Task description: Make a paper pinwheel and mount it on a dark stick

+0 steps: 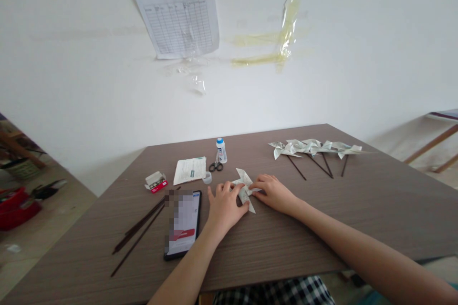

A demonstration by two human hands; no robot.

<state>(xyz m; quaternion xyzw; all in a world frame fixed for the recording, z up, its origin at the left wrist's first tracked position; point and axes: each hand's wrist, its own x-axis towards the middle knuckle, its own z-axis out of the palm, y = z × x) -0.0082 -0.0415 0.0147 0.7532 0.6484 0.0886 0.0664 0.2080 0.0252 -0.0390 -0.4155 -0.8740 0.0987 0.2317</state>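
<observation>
A paper pinwheel (244,192) folded from printed paper lies on the table between my hands, without a stick showing on it. My left hand (225,205) holds its left side, thumb near the lower blade and index finger toward the middle. From the right, the closed fingertips of my right hand (274,193) press on the right blade. Just beyond my left hand are a roll of clear tape (207,178), black-handled scissors (215,167) and a white glue bottle (221,151) with a blue cap. A phone (184,224) with a lit screen lies left of my left forearm.
Several pinwheels on dark sticks (317,147) lie at the back right of the table (322,228). Toward the left are a stack of printed paper (189,170), a small open red-and-white box (156,183) and loose dark sticks (139,226). A white wall (107,81) borders the far edge.
</observation>
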